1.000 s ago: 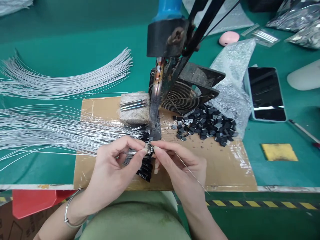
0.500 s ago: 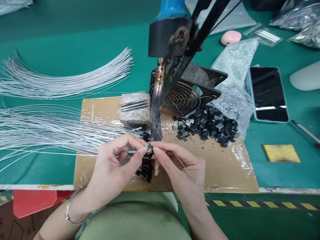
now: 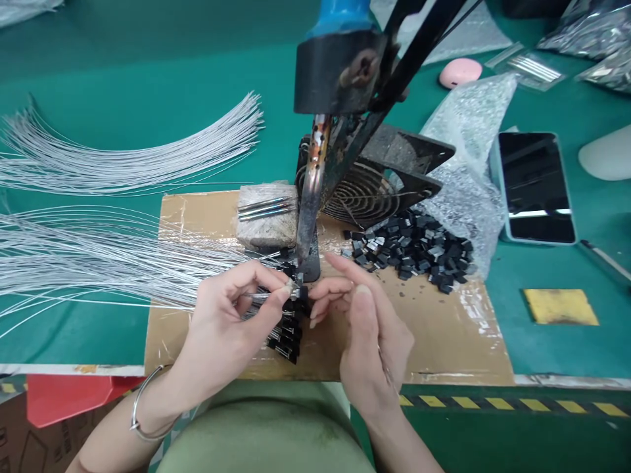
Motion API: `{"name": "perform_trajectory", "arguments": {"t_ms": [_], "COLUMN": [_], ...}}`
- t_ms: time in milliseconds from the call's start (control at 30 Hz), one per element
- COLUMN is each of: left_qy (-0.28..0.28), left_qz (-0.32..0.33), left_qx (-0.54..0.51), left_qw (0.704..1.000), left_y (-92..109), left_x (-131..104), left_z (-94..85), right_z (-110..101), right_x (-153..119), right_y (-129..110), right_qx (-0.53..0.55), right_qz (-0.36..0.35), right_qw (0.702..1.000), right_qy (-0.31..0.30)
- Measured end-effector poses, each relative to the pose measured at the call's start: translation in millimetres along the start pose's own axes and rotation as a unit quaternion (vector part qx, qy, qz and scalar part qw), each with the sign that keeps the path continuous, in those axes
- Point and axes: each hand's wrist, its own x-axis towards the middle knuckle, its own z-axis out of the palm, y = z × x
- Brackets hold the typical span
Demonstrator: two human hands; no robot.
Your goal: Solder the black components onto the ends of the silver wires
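My left hand pinches a grey wire between thumb and forefinger, close behind a small black connector at its end. More black connectors on wire ends fan out below the fingertips. My right hand is just right of that connector and apart from it, its forefinger stretched out and the other fingers curled. A thin solder wire shows along its palm, partly hidden by the thumb. The metal tip of a soldering iron points down just above the held connector.
A bundle of grey wires runs left off the cardboard. Loose black connectors are heaped at right, beside a fan and bubble wrap. Farther right are a phone and a yellow sponge.
My right hand has drawn back right from the connector and turned, its forefinger now stretched out. The solder wire has moved away from the connector with it. My left hand has barely moved.
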Motion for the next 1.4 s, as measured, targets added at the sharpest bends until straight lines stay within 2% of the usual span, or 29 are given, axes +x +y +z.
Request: {"name": "perform_trajectory", "arguments": {"t_ms": [167,333,467,533,700,867,1400], "left_qy": [0.012,0.019,0.023,0.029,0.036,0.04,0.059], "left_qz": [-0.001,0.01,0.02,0.02,0.014,0.007,0.025], "left_qx": [0.012,0.018,0.01,0.011,0.027,0.029,0.026], "left_qw": [1.0,1.0,0.999,0.999,0.999,0.999,0.998], "left_y": [0.0,2.8,4.1,3.8,3.7,6.7,17.9], "left_x": [3.8,4.3,6.7,7.8,8.3,10.9,19.7], "left_z": [1.2,1.7,2.8,3.5,5.0,6.2,9.0], "right_z": [-7.5,-10.3,-14.2,-15.8,-12.7,-4.6,-2.1], "right_x": [-2.8,-5.0,-4.4,-2.8,1.7,4.2,13.5], "right_y": [-0.4,-1.3,-1.2,-3.5,-12.2,-14.6,-20.7], "right_qx": [-0.109,-0.09,-0.128,-0.138,-0.056,0.031,0.016], "right_qz": [-0.066,-0.065,-0.084,-0.088,-0.065,-0.017,-0.02], "right_qw": [0.99,0.992,0.985,0.985,0.996,0.999,1.0], "right_qy": [0.056,0.052,0.077,0.061,-0.01,-0.018,-0.01]}}
